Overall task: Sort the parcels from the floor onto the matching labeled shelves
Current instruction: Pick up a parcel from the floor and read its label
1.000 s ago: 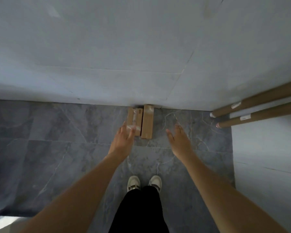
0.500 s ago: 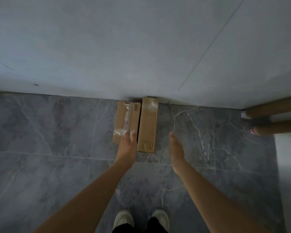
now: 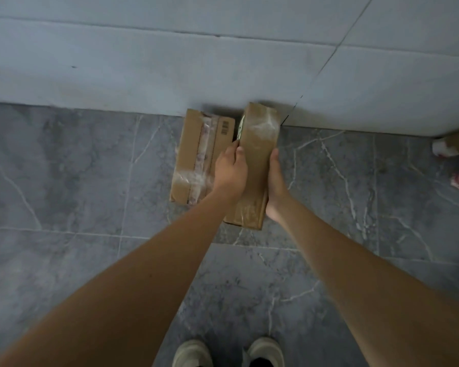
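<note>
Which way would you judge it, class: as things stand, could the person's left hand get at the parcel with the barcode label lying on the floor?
Probably yes. The left hand hangs right over the barcode parcel, with nothing between them. But it now grips the narrow parcel together with the right hand, so it would have to let go first.

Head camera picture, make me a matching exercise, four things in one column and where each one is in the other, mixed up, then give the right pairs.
Things
1. narrow parcel
2. taped parcel with barcode
3. cardboard tube ends
4. shoes

Places
A. at the right edge of the picture
B. flat on the floor against the wall, left of the hands
C. at the bottom edge, between the arms
D. gripped between the left hand and right hand

Pairs: 1-D, 2-B, 3-A, 4-C
</note>
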